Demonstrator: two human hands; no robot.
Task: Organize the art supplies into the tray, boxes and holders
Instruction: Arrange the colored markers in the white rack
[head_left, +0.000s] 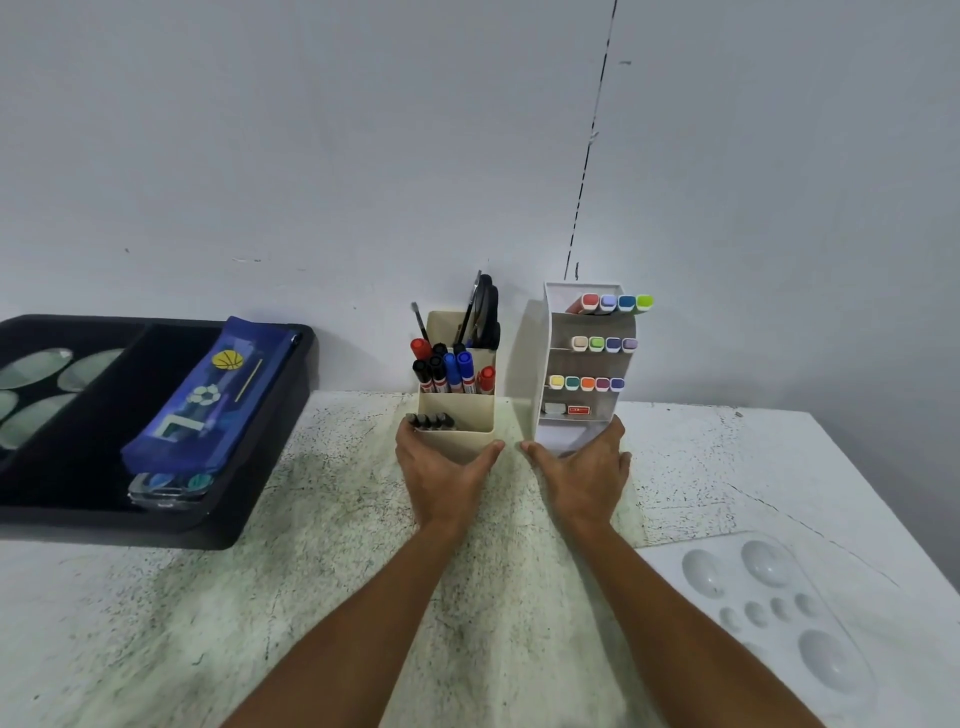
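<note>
Two bare arms reach out over a speckled white tabletop (322, 571) toward a grey wall. The left hand (441, 473) wraps around the bottom of a cream holder (457, 431), with the thumb on one side and the fingers on the other, so it is grasping the holder. This holder stands upright near the wall. Its back part has scissors (485, 312) and a thin brush (418, 321) sticking up, its middle part has red, black and blue markers (452, 371), and its front part has a few grey pens (431, 421). The right hand (584, 475) grips the bottom of a white holder (537, 364), which stands just beside the cream one and tilts a little. The white holder has shelves, and rows of colored markers (589, 383) lie in them with their bright caps facing out. The lowest shelf has small things that are too tiny to make out. Far to the left sits a black tray (218, 525). A blue pencil case (208, 395) with a ball picture rests in it, on top of a clear box (166, 488). Some pale round shapes lie in the tray's left part. At the bottom right lies a white paint palette (769, 603) with round dips.
</note>
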